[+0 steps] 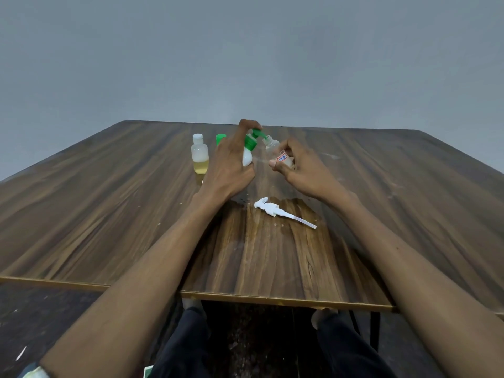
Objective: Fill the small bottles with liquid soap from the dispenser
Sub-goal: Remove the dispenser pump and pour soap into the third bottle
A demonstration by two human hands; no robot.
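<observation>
The left hand grips the soap dispenser, a white bottle with a green pump head, near the far middle of the wooden counter. The fingers wrap the body and one finger lies over the top of the pump. Most of the dispenser body is hidden behind this hand; only a white patch and the green collar and nozzle show.

The right hand holds a small clear bottle, tilted, with its open neck just at the green nozzle tip. Whether nozzle and neck touch cannot be determined. The thumb and fingers curl round the lower part of the bottle, covering its base. A white label with red and blue marking shows on it; the writing is too small to read. The fill level of this bottle cannot be made out.

A second small bottle stands upright and uncapped to the left of the left hand, with yellowish liquid in its lower part. A green cap sits just behind the left hand, partly hidden.

A detached white pump with its dip tube lies on the counter nearer the person, between the forearms, on a wet, glossy patch.
</observation>
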